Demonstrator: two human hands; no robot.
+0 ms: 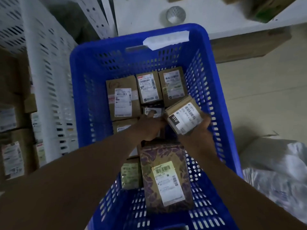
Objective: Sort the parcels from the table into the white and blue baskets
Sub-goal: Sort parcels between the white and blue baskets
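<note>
Inside the blue basket (221, 90), a tilted parcel (182, 116) is gripped by the right hand (200, 130); it could be dropped crookedly onto the row of boxes (146, 88). What the left hand (147, 127) grasps, if anything, cannot be told. The white basket (48, 67) is cut off.

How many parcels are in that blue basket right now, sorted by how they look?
In the blue basket, as far as they show:
Plain brown boxes lying in the basket: 5
Brown box held by the right hand: 1
Purple patterned parcel: 1
Greenish parcel: 1
Total: 8. The left hand may hide more.
</note>
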